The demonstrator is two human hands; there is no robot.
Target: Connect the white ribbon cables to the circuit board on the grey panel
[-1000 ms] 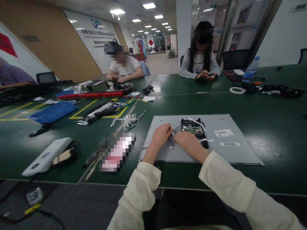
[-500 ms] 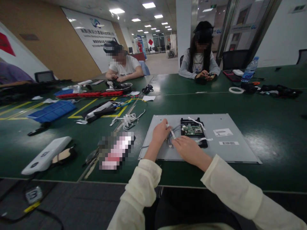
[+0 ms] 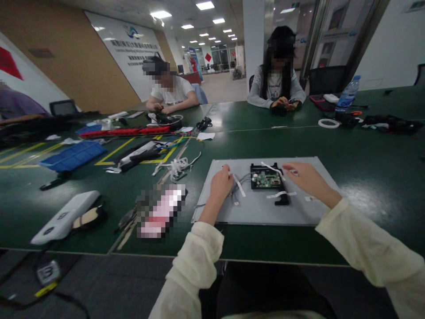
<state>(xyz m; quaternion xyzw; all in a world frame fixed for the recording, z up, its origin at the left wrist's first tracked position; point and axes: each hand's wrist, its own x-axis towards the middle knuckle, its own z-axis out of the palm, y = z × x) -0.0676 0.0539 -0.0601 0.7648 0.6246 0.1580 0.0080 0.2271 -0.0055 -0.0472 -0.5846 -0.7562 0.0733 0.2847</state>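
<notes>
A grey metal panel [image 3: 259,212] lies flat on the green table in front of me. A small green circuit board [image 3: 265,180] in a black frame sits near its middle, with thin grey wires [image 3: 239,182] and white tape strips [image 3: 239,185] running to its left. My left hand [image 3: 221,184] rests on the panel's left part with fingers curled, pinching the end of a white tape strip. My right hand [image 3: 307,178] hovers over the panel to the right of the board, fingers loosely spread, holding nothing I can see.
Two other people sit across the table handling small parts. A blue tray [image 3: 73,155], red strips [image 3: 126,131], a bundle of white ties [image 3: 175,167] and a white device [image 3: 64,217] lie to the left. A tape roll [image 3: 328,123] and water bottle [image 3: 347,95] stand far right.
My right hand has lifted off the wires beside the board and swung to the right side of the panel. My left hand has stayed by the tape strip.
</notes>
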